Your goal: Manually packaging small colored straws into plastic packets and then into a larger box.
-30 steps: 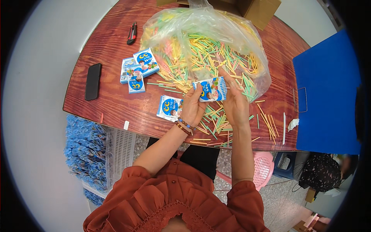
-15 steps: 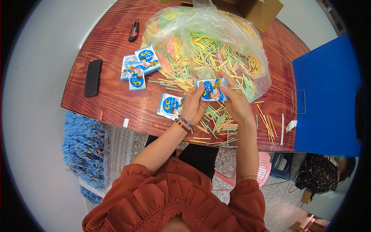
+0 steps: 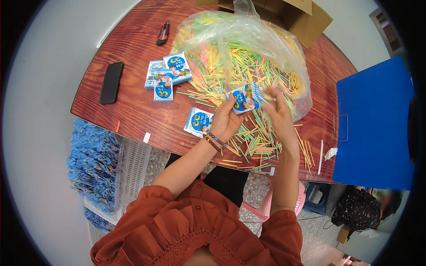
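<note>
Between the thumb and fingers of my left hand (image 3: 228, 122) is a small blue-and-white snack packet (image 3: 242, 101), tilted up at its right side. My right hand (image 3: 281, 119) is just right of the packet, its fingers loosely parted and seemingly holding nothing. A similar packet (image 3: 197, 119) lies flat by my left wrist, partly covered by the hand. Under and around both hands are loose thin sticks (image 3: 255, 144) in yellow, green and pink. Beyond them a large clear plastic bag (image 3: 266, 37) lies open, heaped with the same sticks.
Several packets (image 3: 164, 90) are piled left of the bag. A utility knife (image 3: 163, 33) and a black phone (image 3: 111, 83) lie farther left. Boxes, one cardboard (image 3: 310, 27) and one blue (image 3: 372, 128), bound the back and right. Below the left edge, a white crate (image 3: 133, 164) adjoins heaped blue packets (image 3: 93, 164).
My right hand has let go of the packet's right side and moved slightly right, fingers parting. The packet, still in my left hand, has tilted. The whole view has shifted a little.
</note>
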`<move>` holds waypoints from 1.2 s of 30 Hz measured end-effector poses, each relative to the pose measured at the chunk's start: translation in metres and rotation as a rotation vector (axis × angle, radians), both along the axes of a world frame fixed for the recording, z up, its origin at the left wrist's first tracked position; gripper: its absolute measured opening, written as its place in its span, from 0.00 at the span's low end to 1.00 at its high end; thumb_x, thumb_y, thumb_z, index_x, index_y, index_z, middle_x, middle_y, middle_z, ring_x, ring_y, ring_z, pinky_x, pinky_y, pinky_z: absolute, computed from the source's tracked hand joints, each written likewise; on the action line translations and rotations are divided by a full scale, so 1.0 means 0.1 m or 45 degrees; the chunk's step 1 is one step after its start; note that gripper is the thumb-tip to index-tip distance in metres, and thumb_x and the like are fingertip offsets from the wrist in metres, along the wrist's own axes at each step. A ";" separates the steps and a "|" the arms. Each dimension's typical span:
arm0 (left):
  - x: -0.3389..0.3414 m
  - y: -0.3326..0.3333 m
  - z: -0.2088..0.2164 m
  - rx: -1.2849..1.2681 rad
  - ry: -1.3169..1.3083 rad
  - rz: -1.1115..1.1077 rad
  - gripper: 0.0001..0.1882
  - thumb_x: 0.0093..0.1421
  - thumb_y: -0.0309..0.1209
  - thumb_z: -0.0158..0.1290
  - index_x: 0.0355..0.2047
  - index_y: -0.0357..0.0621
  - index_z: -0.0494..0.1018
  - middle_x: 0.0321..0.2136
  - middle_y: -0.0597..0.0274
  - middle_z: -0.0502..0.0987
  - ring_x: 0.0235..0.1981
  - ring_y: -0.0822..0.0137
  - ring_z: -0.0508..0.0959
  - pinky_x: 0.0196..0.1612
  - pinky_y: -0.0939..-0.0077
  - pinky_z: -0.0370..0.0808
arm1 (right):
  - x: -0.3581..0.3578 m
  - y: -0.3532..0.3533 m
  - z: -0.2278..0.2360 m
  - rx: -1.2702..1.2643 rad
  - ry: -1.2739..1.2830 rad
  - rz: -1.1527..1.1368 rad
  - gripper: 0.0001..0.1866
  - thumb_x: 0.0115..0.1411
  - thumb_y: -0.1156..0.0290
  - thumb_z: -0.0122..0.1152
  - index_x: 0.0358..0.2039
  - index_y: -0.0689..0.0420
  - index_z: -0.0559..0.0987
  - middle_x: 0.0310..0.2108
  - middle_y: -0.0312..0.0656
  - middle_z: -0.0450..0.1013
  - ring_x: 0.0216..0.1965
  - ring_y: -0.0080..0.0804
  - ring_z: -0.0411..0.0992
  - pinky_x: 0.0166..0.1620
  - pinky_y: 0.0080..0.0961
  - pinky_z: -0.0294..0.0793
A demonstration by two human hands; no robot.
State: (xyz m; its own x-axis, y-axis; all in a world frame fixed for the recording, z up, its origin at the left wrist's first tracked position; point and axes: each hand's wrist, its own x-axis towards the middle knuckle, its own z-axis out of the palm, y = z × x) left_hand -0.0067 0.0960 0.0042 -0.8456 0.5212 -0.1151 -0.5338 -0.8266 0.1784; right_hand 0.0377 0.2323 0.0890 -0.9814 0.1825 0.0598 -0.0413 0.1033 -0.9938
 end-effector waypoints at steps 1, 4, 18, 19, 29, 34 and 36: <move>-0.01 0.00 0.01 0.001 0.034 0.004 0.16 0.68 0.39 0.45 0.50 0.43 0.68 0.47 0.60 0.76 0.48 0.64 0.77 0.50 0.64 0.76 | 0.02 0.04 -0.07 0.085 -0.078 0.107 0.23 0.63 0.73 0.56 0.57 0.65 0.67 0.48 0.41 0.73 0.48 0.23 0.70 0.52 0.22 0.68; 0.00 0.03 -0.03 0.003 0.096 -0.006 0.15 0.68 0.39 0.46 0.50 0.44 0.69 0.47 0.61 0.75 0.49 0.65 0.76 0.50 0.66 0.75 | 0.04 -0.08 -0.09 0.199 0.082 -0.129 0.10 0.58 0.76 0.62 0.40 0.63 0.79 0.30 0.36 0.75 0.30 0.19 0.69 0.32 0.18 0.67; 0.01 -0.94 0.21 -0.937 0.687 0.310 0.19 0.57 0.25 0.59 0.49 0.40 0.71 0.44 0.66 0.75 0.40 0.77 0.75 0.42 0.82 0.72 | -0.25 -0.59 0.31 0.247 0.147 0.273 0.06 0.59 0.76 0.58 0.34 0.63 0.81 0.26 0.35 0.76 0.28 0.18 0.70 0.32 0.17 0.67; -0.02 -1.11 0.16 -1.144 0.781 0.497 0.08 0.58 0.25 0.59 0.38 0.39 0.75 0.35 0.69 0.76 0.32 0.81 0.74 0.33 0.85 0.72 | -0.33 -0.74 0.27 0.279 0.133 0.315 0.07 0.59 0.74 0.59 0.33 0.64 0.81 0.25 0.36 0.75 0.28 0.18 0.71 0.31 0.18 0.67; -0.67 -2.29 -0.33 -2.031 0.660 0.877 0.07 0.56 0.30 0.60 0.30 0.39 0.78 0.25 0.62 0.79 0.24 0.75 0.75 0.30 0.76 0.69 | -1.15 -1.84 -0.50 0.596 0.188 0.208 0.12 0.56 0.64 0.60 0.34 0.60 0.80 0.27 0.47 0.76 0.28 0.40 0.74 0.33 0.32 0.69; -0.75 -2.35 -0.30 -2.620 0.790 0.971 0.10 0.54 0.35 0.61 0.31 0.43 0.76 0.25 0.61 0.79 0.30 0.67 0.77 0.38 0.69 0.67 | -0.55 -1.32 -0.25 0.892 -0.090 0.140 0.13 0.54 0.63 0.63 0.35 0.58 0.79 0.32 0.44 0.77 0.33 0.38 0.75 0.37 0.34 0.72; -0.73 -2.30 -0.21 -2.733 0.828 1.013 0.10 0.54 0.33 0.61 0.33 0.41 0.75 0.25 0.61 0.78 0.28 0.70 0.78 0.35 0.74 0.74 | -0.31 -1.03 -0.43 1.192 0.062 0.087 0.14 0.49 0.63 0.68 0.32 0.58 0.79 0.30 0.43 0.76 0.34 0.37 0.74 0.37 0.34 0.71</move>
State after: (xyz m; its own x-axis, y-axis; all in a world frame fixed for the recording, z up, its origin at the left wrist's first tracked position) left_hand -0.0802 -0.1336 -0.0168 -0.8776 -0.2356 0.4175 0.1206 0.7343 0.6680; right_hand 0.0067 0.1298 0.0463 -0.9808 -0.0187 0.1941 -0.1161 0.8556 -0.5044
